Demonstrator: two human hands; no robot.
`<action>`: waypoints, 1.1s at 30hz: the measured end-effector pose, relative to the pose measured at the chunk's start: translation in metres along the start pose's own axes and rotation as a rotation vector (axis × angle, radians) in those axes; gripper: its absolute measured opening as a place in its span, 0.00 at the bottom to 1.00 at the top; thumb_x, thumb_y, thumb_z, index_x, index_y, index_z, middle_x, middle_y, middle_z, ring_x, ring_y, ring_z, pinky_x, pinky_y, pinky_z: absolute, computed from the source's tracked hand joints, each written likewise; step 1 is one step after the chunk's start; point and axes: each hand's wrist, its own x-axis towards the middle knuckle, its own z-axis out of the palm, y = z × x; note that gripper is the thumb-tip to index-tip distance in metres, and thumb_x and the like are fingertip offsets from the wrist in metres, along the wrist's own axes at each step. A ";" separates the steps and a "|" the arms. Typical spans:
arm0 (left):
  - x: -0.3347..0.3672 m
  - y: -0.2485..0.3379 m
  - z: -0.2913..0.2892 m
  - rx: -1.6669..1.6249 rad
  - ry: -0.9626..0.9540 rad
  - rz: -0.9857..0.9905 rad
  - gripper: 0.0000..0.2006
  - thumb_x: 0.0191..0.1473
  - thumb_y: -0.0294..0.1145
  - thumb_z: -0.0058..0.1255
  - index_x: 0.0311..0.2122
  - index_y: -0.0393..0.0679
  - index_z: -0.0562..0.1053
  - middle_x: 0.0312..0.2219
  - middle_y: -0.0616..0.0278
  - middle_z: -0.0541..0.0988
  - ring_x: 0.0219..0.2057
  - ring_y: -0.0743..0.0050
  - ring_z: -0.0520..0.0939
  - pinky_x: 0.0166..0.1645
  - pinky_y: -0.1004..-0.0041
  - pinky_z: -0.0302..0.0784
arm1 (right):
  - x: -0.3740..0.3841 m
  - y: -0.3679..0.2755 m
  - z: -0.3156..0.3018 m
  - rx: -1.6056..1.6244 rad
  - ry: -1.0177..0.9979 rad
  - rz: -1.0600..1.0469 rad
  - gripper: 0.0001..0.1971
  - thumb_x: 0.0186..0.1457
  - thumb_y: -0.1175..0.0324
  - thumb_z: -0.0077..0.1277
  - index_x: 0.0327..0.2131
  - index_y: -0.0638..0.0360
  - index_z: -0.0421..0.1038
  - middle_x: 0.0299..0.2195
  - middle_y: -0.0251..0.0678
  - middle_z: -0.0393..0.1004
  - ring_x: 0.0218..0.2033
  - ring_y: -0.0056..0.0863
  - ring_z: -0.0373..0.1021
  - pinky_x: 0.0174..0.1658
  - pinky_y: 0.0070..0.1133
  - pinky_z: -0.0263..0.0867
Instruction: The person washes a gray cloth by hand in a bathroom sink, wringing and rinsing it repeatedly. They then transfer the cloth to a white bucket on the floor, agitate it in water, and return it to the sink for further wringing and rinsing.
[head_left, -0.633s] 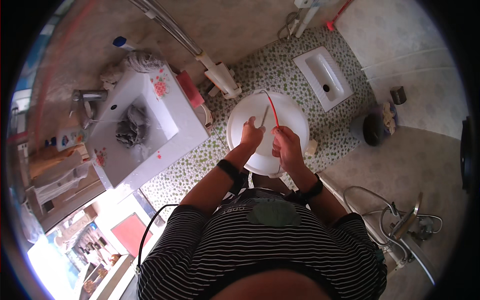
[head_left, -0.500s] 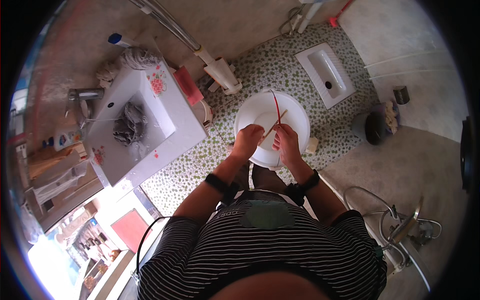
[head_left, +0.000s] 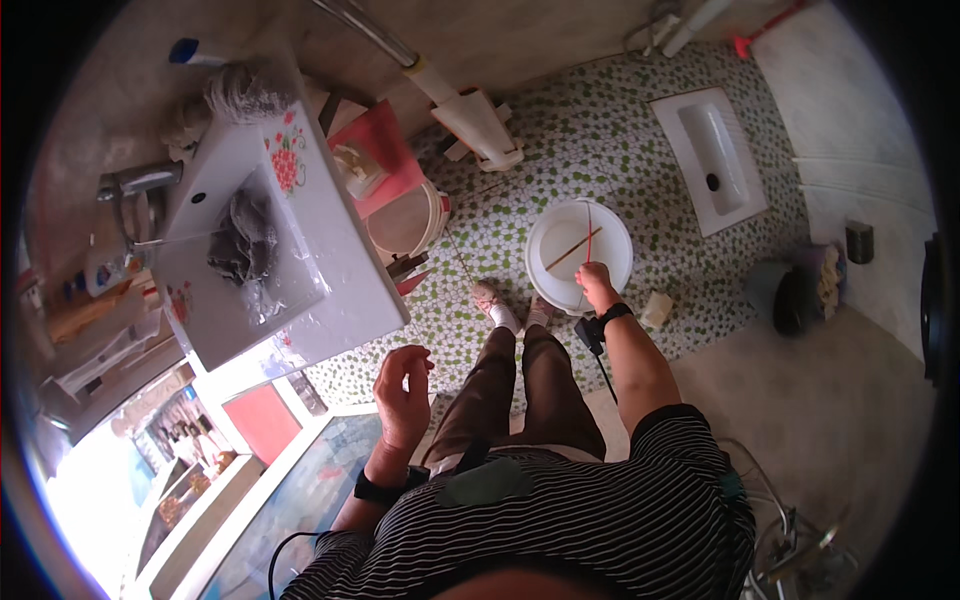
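A white round bucket (head_left: 622,240) stands on the floor in front of my feet. A slim red strip, apparently part of the bucket's handle (head_left: 590,238), runs across its top from the far rim. My right hand (head_left: 598,288) is closed around the near end of that handle, over the bucket's near rim. Inside the bucket's outline shows a thin brown stick (head_left: 572,250); how deep it sits I cannot tell. My left hand (head_left: 404,398) hangs in the air left of my legs, fingers loosely curved and apart, holding nothing.
At left, a white sink (head_left: 365,300) holds a grey wet cloth (head_left: 245,238). A pale bucket (head_left: 405,222) and red board (head_left: 380,155) stand beside it. A squat toilet (head_left: 712,160) lies far right, with a dark bin (head_left: 780,295) nearer. A pale block (head_left: 657,309) sits by the white bucket.
My left hand has left the bucket and swung back to the left. The right hand stays at the red handle. My view has shifted, so my legs and shoes now show.
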 end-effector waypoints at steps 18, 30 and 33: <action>0.000 0.021 -0.069 -0.268 0.212 -0.016 0.08 0.47 0.18 0.41 0.34 0.35 0.69 0.26 0.58 0.74 0.24 0.74 0.76 0.29 0.78 0.71 | -0.045 -0.073 -0.065 0.033 0.374 -0.354 0.05 0.46 0.71 0.43 0.27 0.62 0.64 0.21 0.34 0.67 0.17 0.23 0.62 0.20 0.20 0.58; 0.098 -0.071 -0.216 -1.544 0.400 -0.714 0.31 0.48 0.48 0.44 0.56 0.56 0.48 0.53 0.54 0.51 0.55 0.53 0.50 0.51 0.46 0.52 | -0.375 -0.321 0.240 -0.550 -0.422 -1.479 0.13 0.49 0.72 0.47 0.40 0.62 0.64 0.31 0.40 0.69 0.31 0.28 0.68 0.34 0.21 0.65; 0.131 -0.104 -0.239 -1.583 0.355 -0.831 0.36 0.47 0.51 0.44 0.57 0.59 0.42 0.57 0.57 0.41 0.58 0.52 0.40 0.51 0.39 0.45 | -0.348 -0.336 0.344 -1.042 -0.308 -1.581 0.25 0.44 0.65 0.52 0.47 0.56 0.58 0.45 0.47 0.62 0.45 0.39 0.62 0.43 0.29 0.62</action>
